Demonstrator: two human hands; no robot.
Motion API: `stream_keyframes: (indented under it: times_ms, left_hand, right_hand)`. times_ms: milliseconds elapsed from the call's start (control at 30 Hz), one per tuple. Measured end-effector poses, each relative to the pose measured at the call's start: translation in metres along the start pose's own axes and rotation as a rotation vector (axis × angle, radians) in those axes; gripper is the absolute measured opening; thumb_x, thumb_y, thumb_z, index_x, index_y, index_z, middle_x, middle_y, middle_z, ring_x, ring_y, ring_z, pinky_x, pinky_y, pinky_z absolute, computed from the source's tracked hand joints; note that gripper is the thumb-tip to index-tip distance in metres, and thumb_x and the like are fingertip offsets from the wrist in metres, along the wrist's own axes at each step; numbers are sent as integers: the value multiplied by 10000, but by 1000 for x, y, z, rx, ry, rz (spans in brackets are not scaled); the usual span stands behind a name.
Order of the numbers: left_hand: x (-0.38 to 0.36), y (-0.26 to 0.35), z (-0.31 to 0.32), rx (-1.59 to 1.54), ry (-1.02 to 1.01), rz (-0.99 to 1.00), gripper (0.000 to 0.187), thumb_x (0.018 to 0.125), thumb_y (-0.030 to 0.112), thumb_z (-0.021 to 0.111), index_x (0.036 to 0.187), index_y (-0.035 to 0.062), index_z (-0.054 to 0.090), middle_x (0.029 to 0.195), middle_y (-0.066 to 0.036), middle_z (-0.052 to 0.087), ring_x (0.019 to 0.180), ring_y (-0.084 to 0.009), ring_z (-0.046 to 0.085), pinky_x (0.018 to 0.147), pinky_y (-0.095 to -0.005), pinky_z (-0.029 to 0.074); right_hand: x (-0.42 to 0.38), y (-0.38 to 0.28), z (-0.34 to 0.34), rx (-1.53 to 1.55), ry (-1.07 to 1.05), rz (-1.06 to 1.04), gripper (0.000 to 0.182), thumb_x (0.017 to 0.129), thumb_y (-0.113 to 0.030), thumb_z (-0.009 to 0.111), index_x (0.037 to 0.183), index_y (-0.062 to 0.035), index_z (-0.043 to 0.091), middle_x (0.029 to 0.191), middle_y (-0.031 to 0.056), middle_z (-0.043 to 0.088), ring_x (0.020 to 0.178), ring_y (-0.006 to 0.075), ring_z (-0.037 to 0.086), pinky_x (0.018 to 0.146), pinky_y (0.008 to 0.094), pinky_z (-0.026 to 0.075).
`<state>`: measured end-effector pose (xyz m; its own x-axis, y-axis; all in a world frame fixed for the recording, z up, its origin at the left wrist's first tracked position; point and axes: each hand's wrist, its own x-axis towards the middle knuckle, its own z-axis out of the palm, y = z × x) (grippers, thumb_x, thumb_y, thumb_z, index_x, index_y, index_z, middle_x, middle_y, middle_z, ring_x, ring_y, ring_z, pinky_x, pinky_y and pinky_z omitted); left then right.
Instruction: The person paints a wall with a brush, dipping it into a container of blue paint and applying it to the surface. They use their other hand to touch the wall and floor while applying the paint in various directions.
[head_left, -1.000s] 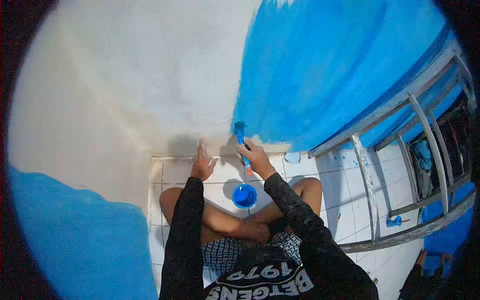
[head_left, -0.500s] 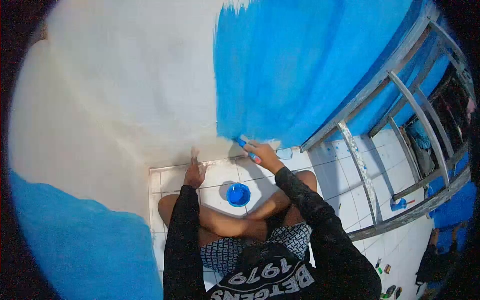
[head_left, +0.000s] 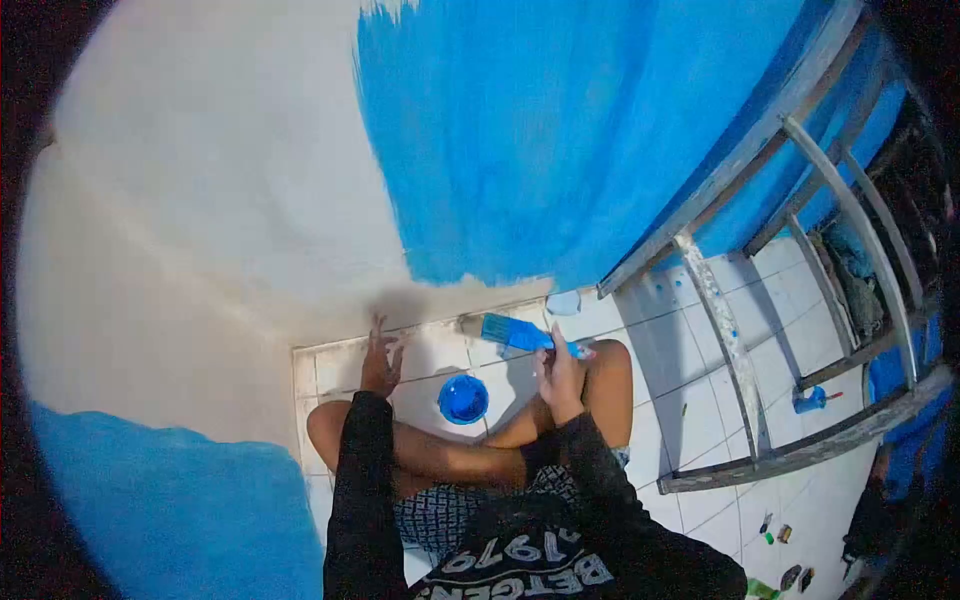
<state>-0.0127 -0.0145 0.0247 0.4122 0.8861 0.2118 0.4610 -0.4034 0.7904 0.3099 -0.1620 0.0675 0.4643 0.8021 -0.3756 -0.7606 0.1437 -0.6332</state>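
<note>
My right hand (head_left: 562, 378) is closed around the blue handle of a wide paintbrush (head_left: 515, 333). The brush lies nearly level above the floor tiles, its bristles pointing left and clear of the wall. Between my crossed legs and the wall, a small blue paint container (head_left: 463, 399) stands on the floor with blue paint inside. My left hand (head_left: 381, 362) is raised near the foot of the wall, left of the container, fingers apart and holding nothing. Blue paint (head_left: 520, 150) covers the right part of the wall ahead; the left part (head_left: 230, 170) is whitish.
A wooden ladder (head_left: 740, 350), spotted with paint, leans along the right side. Another blue-painted brush (head_left: 815, 399) lies on the tiles beneath it. A blue area (head_left: 170, 500) covers the lower left wall. Small items (head_left: 785, 534) lie on the floor at lower right.
My right hand has drawn the brush back from the wall's lower edge toward my right knee and turned it nearly level. My left hand stays open near the wall. The view has shifted slightly.
</note>
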Motion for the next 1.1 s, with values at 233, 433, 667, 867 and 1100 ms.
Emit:
stream_keyframes:
  times_ms: [233, 433, 667, 867, 1100]
  left_hand:
    - [0, 1, 8, 81, 25, -34, 820, 915, 54, 610, 1585, 115, 141, 1624, -211, 156, 1451, -420, 298, 1046, -477, 484]
    - [6, 1, 9, 333, 87, 27, 800, 915, 74, 600, 1588, 142, 172, 1639, -252, 39, 1480, -450, 198, 1146, -489, 364]
    - [15, 11, 7, 194, 148, -15, 748, 942, 124, 561, 1590, 156, 188, 1658, -155, 109, 1351, -443, 443, 1012, -478, 501]
    - [15, 6, -2, 146, 173, -69, 740, 938, 91, 522, 1591, 166, 183, 1625, -142, 253, 1261, -407, 546, 925, -455, 549]
    - [13, -6, 1, 108, 197, -13, 768, 925, 86, 512, 1596, 173, 148, 1611, -148, 287, 1179, -429, 596, 927, -464, 539]
  right_hand:
    - [-27, 20, -15, 22, 11, 159, 241, 965, -328, 678, 893, -107, 614, 725, -4, 608, 564, 58, 557, 440, 182, 425]
    - [-45, -2, 6, -389, 17, -181, 216, 920, -135, 731, 1066, 4, 655, 867, 48, 668, 666, 111, 630, 495, 232, 488]
    - [-89, -18, 47, -738, -128, -256, 196, 872, -74, 769, 1019, 33, 695, 768, 87, 708, 591, 113, 653, 527, 238, 533]
    - [-80, 20, 41, -1321, -471, -518, 207, 881, -195, 773, 919, -5, 699, 689, 58, 689, 553, 106, 601, 531, 271, 482]
    - [-60, 56, 48, -1599, -634, -662, 276, 868, -289, 760, 941, -33, 686, 745, 216, 665, 684, 355, 699, 570, 424, 514]
